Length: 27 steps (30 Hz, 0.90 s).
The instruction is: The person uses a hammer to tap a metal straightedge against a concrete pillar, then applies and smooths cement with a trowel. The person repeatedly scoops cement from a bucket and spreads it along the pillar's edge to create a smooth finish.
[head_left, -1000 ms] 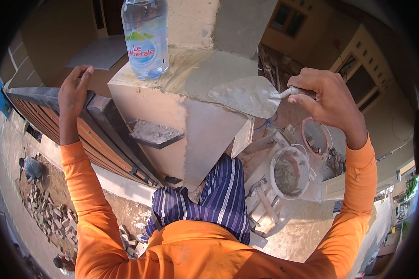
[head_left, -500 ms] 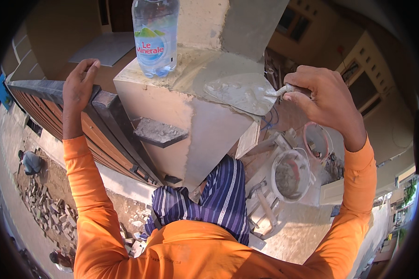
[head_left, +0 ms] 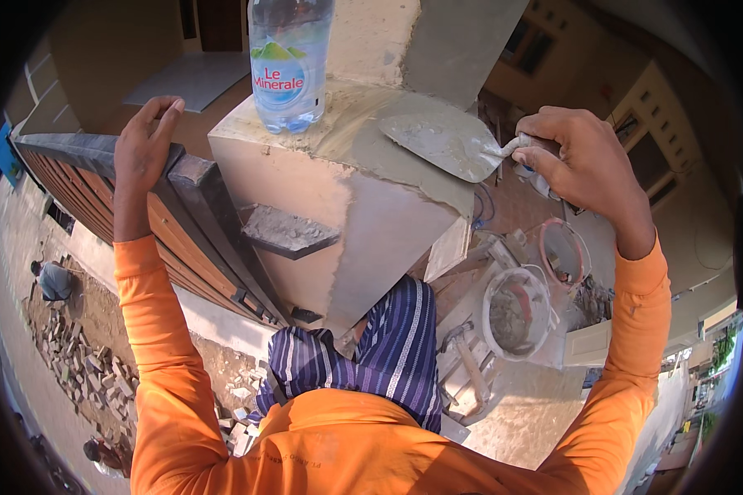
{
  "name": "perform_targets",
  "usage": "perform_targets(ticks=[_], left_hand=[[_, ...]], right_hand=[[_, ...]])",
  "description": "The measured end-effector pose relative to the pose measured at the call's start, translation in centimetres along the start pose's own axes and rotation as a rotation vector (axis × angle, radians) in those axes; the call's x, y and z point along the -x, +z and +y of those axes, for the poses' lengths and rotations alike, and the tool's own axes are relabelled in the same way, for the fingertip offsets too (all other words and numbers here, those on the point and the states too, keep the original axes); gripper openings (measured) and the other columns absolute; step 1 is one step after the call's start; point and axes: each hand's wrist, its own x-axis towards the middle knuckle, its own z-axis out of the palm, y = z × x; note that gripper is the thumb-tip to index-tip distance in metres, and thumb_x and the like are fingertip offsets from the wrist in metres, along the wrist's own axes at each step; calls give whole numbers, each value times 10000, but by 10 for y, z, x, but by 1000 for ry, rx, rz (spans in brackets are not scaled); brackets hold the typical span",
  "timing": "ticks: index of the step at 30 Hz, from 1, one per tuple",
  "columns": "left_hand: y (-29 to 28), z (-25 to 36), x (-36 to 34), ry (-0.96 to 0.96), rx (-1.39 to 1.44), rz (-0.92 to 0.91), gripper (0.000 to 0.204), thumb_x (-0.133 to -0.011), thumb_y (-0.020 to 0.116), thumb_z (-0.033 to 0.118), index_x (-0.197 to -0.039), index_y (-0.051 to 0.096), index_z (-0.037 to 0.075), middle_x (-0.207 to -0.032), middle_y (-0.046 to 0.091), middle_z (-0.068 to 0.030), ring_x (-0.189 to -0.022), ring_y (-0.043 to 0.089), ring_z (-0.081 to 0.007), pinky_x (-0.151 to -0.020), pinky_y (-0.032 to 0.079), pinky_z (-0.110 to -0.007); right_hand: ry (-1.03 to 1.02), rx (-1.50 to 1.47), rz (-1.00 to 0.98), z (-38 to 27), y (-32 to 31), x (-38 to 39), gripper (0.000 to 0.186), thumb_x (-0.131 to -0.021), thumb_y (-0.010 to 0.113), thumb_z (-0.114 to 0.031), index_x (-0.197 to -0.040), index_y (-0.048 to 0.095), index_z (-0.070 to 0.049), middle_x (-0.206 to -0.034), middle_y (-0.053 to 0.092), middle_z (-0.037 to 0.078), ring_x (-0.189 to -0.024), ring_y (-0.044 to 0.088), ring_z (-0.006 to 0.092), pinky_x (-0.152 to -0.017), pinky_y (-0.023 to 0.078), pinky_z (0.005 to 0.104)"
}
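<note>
My right hand is closed round the handle of a pointed trowel. The trowel's mortar-smeared blade lies at or just above the wet grey mortar on a masonry ledge; whether it touches cannot be told. On that ledge, left of the blade, a clear water bottle stands upright. My left hand holds nothing, its fingers loosely bent and the thumb apart. It is beside the dark top rail of a slatted gate, near the gate's post.
Below right are a white mortar bucket, a second bucket with a reddish rim and a hammer. A small shelf with rubble juts from the ledge's face. Broken pavers lie lower left, near a crouching person.
The trowel blade has shifted slightly right along the mortar and its tilt has changed. My left hand stays by the gate. The whole view has shifted a little.
</note>
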Motion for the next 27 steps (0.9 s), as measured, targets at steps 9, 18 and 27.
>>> perform_targets(ticks=[9, 18, 27], left_hand=[[1, -4, -2, -18, 25, -26, 470, -1094, 640, 501, -1316, 775, 110, -1209, 801, -130, -1164, 750, -295, -1053, 535, -385], [0, 3, -2, -31, -7, -8, 478, -1096, 638, 517, -1326, 777, 122, -1210, 801, -122, -1165, 750, -274, -1067, 531, -378], [2, -5, -3, -19, 47, -21, 476, -1091, 646, 517, -1319, 776, 120, -1200, 800, -119, -1156, 752, -258, -1060, 533, -372]], right_hand=[[-16, 192, 6, -12, -2, -14, 271, -900, 759, -205, -1085, 837, -23, -1017, 794, 187, -960, 740, 439, -865, 590, 508], [-65, 43, -6, -15, 4, -1, 224, -889, 775, -188, -1034, 806, -20, -951, 753, 183, -933, 715, 442, -831, 578, 505], [128, 211, 66, 21, 4, 4, 252, -883, 773, -164, -1081, 818, -14, -998, 782, 182, -947, 744, 412, -857, 588, 481]])
